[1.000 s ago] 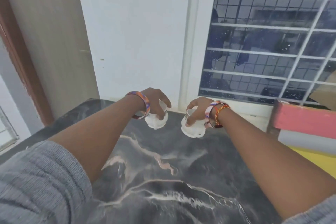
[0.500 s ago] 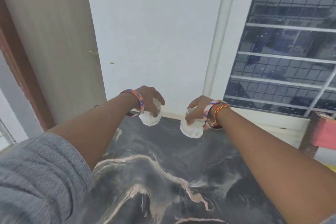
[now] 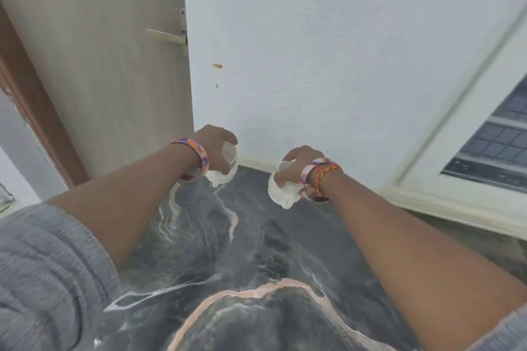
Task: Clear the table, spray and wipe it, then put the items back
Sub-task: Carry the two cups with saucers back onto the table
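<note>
step: putting items back, judged from the bare counter point(image 3: 256, 251); two small white cups being set down at the far edge near the wall point(image 3: 328, 65)
left hand point(image 3: 215, 148): fingers curled over the rim of the left cup point(image 3: 225, 168), gripping from above; thumb side toward the wall
right hand point(image 3: 296, 164): fingers wrapped round the right cup point(image 3: 281, 191), gripping near the rim; palm faces left
cup positions: both at the back of the counter, well apart from each other, left one just beside the door point(image 3: 99, 80) edge, right one nearer the window frame point(image 3: 427, 179)
contact: cannot tell if either cup base is touching the counter or just above it; frame is blurred there
arm pose: both forearms stretched forward and nearly straight, converging slightly; wrists bent down, bangles on both wrists, grey sleeves pushed up to the elbows
how to do it well: lower each cup straight down till the base sits flat, then loosen fingers; don't let go while tilted, right cup looks tipped toward the person
spacing: keep a gap from the wall so knuckles don't scrape, keep cups apart so they don't knock
risk: light plastic-looking cups, likely to tip or skid on the smooth, possibly damp stone if dropped
release: lift hands up, not sideways, so fingers over the rims don't drag the cups
progress: late stage by my guess
</note>
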Available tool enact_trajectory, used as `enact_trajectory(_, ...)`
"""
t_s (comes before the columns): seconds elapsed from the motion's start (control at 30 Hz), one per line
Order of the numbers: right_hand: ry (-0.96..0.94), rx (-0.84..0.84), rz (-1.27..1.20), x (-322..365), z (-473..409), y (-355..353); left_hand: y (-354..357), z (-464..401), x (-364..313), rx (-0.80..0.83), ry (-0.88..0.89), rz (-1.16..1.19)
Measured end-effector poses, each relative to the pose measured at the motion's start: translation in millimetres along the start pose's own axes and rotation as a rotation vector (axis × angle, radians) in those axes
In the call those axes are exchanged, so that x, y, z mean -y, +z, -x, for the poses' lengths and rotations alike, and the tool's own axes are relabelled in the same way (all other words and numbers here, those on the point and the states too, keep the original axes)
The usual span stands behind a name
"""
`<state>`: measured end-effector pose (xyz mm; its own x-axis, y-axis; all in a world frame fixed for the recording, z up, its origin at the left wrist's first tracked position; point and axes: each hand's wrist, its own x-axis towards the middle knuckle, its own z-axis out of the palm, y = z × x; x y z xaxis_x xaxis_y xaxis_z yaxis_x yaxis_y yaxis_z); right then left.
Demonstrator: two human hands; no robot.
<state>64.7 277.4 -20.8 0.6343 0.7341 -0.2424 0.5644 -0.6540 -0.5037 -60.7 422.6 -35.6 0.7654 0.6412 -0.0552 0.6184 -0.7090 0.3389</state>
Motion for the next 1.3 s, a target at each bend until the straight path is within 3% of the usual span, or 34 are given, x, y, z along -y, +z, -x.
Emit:
enact_trajectory(0.27,0.051,-0.033,0.051,17.4,-58.5,50.4,28.8,-43.3,53.9,0.084,-0.013,0.010)
enact_trajectory(0.8,0.152,-0.128,0.071,22.5,-94.0,85.4,50.0,-61.8,66.7,0.126,0.018,-0.052)
enact_trajectory(0.9,0.165,-0.104,0.058,19.9,-88.4,81.3,45.1,-55.7,61.5,0.037,0.027,-0.018)
enact_trajectory(1.07,0.095,-0.206,-0.077,8.7,-57.4,57.9,37.7,-26.2,23.5,-0.159,0.162,0.140)
enact_trajectory(1.3,0.034,-0.305,-0.072,-27.2,9.7,34.9,46.8,24.4,-46.6,0.025,0.318,0.120)
